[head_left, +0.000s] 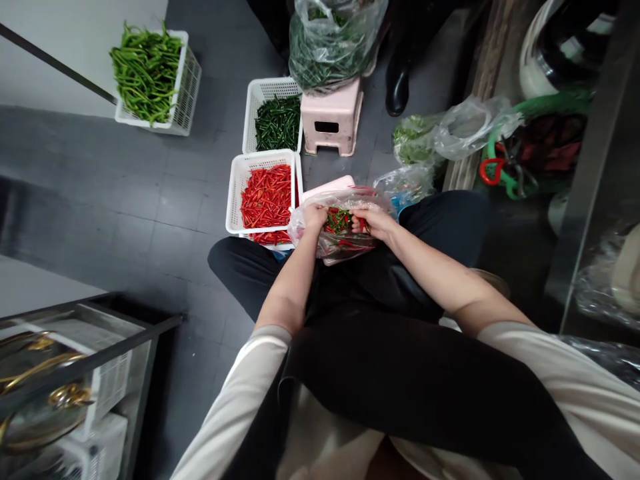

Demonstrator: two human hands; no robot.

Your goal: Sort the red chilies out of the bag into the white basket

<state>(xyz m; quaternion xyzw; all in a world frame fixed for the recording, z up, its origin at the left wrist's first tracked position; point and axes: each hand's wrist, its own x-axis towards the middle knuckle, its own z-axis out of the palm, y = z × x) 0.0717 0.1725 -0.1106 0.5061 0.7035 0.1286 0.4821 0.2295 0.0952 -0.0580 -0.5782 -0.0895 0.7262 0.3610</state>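
Both hands grip a clear plastic bag (336, 233) of chillies: left hand (315, 217) at nine o'clock, right hand (373, 223) at three o'clock.

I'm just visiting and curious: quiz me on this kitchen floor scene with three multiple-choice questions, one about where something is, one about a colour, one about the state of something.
1. Where does the clear plastic bag that both hands work in rest?
A. on the person's lap
B. on the pink stool
C. inside a white basket

2. What colour are the chillies in the white basket nearest the person's knees?
A. yellow
B. red
C. purple

3. How is the left hand placed?
A. hanging free at the side
B. flat on the floor
C. at the bag's open rim

Answers: 1 A, the bag sits on the dark trousers; 2 B, red chillies fill it; 3 C, its fingers are at the rim while the right hand reaches inside.
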